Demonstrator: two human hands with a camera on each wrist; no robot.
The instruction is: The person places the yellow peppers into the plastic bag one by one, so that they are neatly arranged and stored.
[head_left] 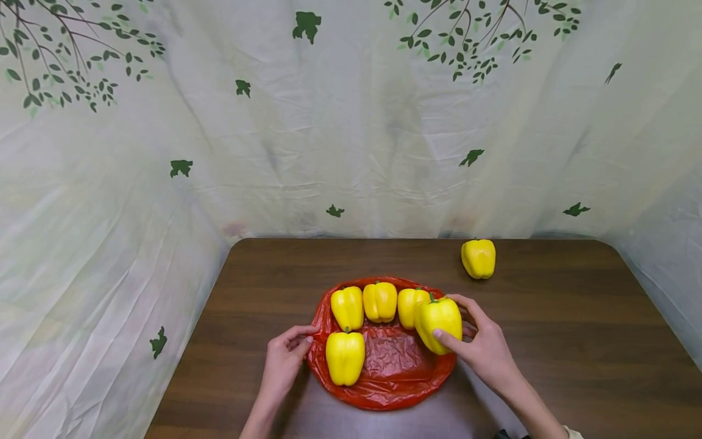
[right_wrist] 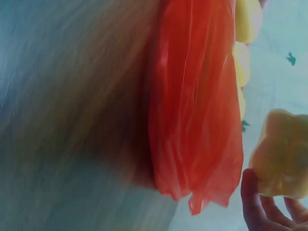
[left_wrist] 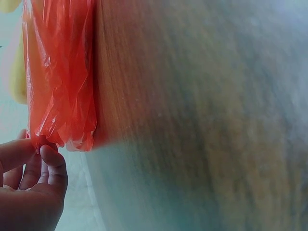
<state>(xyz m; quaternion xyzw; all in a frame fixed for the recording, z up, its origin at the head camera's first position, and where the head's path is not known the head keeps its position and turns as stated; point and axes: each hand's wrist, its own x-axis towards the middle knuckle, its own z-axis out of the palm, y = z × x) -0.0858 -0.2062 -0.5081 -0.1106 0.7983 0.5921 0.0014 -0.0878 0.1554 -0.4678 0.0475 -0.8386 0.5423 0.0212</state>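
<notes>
My left hand (head_left: 285, 356) pinches the bag (head_left: 392, 363) at its left edge, so the thin plastic stays flat on the table (head_left: 548, 341). My right hand (head_left: 482, 347) holds a pepper (head_left: 437, 322) with fingers wrapped around it, at the bag's right rim, beside three others.

surface: dark brown wooden table (head_left: 576, 341) | between both hands: crumpled red plastic bag (head_left: 392, 366) lying flat on it | beyond the right hand, well apart from the bag: single yellow bell pepper (head_left: 478, 258) standing directly on the wood
</notes>
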